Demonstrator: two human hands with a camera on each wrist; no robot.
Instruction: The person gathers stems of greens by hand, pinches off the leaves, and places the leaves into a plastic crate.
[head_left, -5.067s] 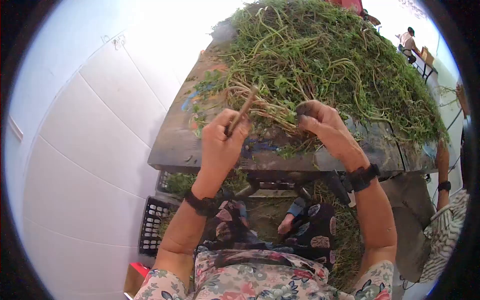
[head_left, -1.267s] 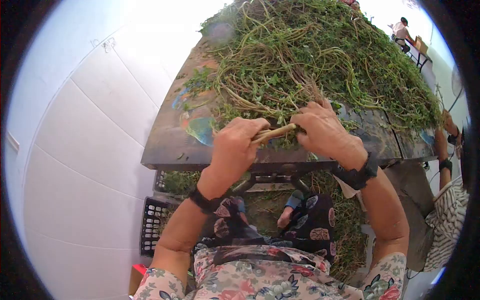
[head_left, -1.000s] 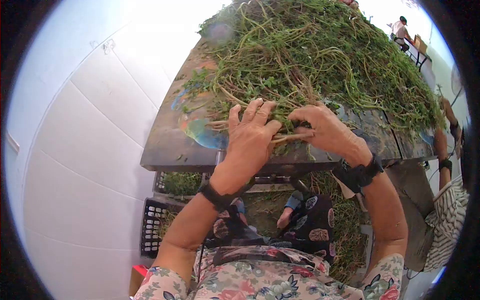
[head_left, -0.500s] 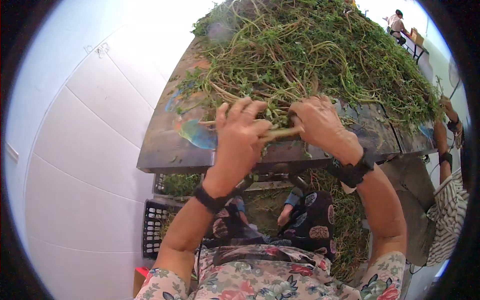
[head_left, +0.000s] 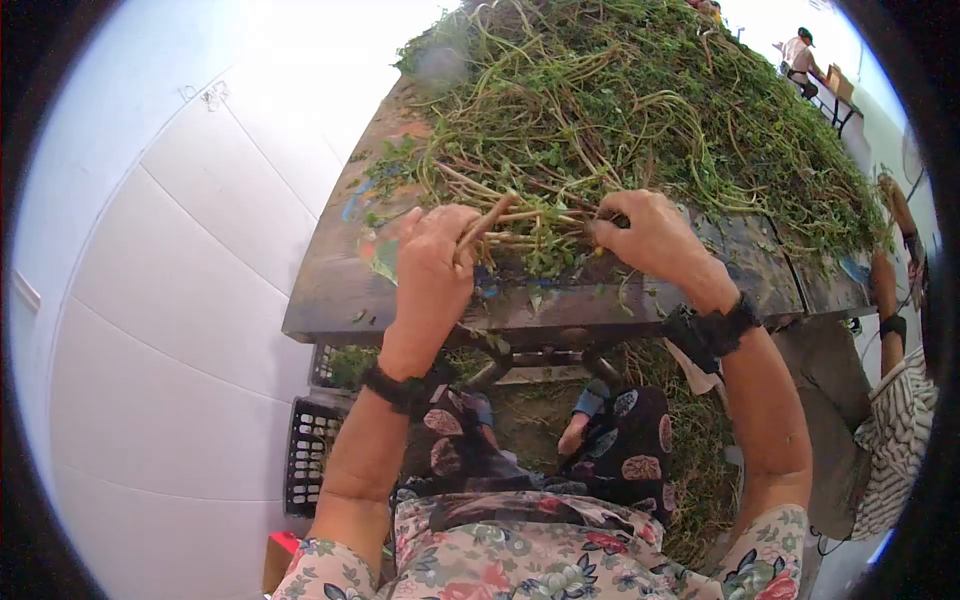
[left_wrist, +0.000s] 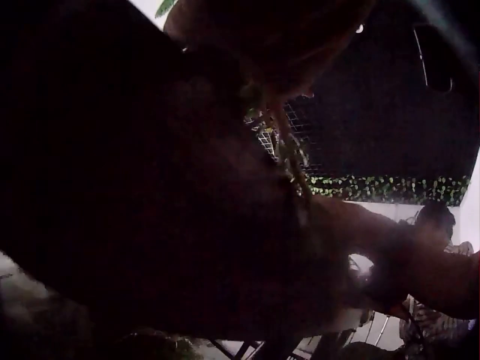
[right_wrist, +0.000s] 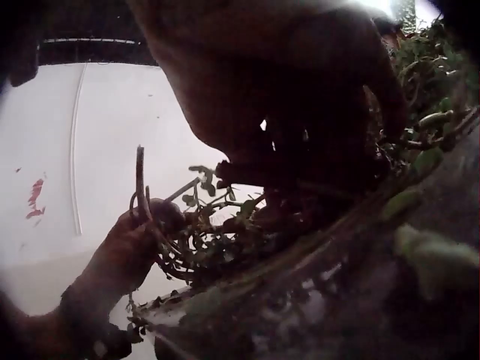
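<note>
In the head view my left hand (head_left: 432,268) grips a brown plant stem (head_left: 488,222) near the table's front edge, its cut-looking end jutting up past the fingers. To its right, my right hand (head_left: 655,240) pinches the other end of a small bunch of leafy stems (head_left: 535,238) between thumb and fingers. The bunch stretches between both hands, low over the table. From the right wrist, the left hand (right_wrist: 124,244) shows beyond the leaves, and the right hand (right_wrist: 277,82) is a dark shape over the stems. The left wrist view is mostly dark.
A large heap of green plants (head_left: 620,110) covers the dark table (head_left: 350,270). Below left stands a black crate (head_left: 312,455); plant scraps (head_left: 695,480) lie on the floor. Another person's arm (head_left: 885,290) reaches in at the right, and a person (head_left: 798,60) is far back.
The left hand has drawn left, away from the right hand, and its spread fingers have curled. The stem end has swung from pointing right to pointing up. The right hand has shifted slightly right.
</note>
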